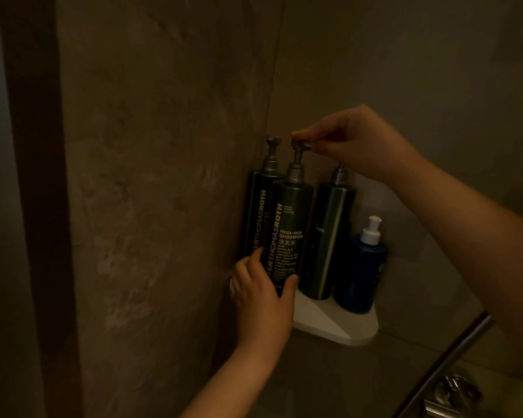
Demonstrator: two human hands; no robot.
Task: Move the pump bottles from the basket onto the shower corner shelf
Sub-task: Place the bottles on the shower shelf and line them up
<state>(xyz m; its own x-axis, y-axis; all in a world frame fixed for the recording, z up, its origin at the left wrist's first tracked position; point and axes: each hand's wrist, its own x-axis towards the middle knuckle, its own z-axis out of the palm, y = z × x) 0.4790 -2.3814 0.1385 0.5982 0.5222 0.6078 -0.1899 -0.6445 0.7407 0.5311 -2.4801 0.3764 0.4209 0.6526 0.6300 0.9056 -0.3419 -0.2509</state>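
Observation:
Three tall dark green pump bottles stand upright on the white corner shelf (pixel 329 324). The shampoo bottle (pixel 286 224) is in front. My left hand (pixel 261 291) grips its base, fingers and thumb curled round it. My right hand (pixel 354 143) pinches its metal pump head (pixel 299 144) from above. Behind it to the left, against the wall, is a second green bottle (pixel 258 206). The third green bottle (pixel 329 236) stands to the right, its pump top hidden by my right hand. The basket is out of view.
A smaller blue bottle (pixel 364 276) with a white pump stands at the shelf's right end. Stone walls meet in the corner behind the shelf. A metal rail (pixel 453 357) and chrome fittings (pixel 453 393) lie at the lower right. The scene is dim.

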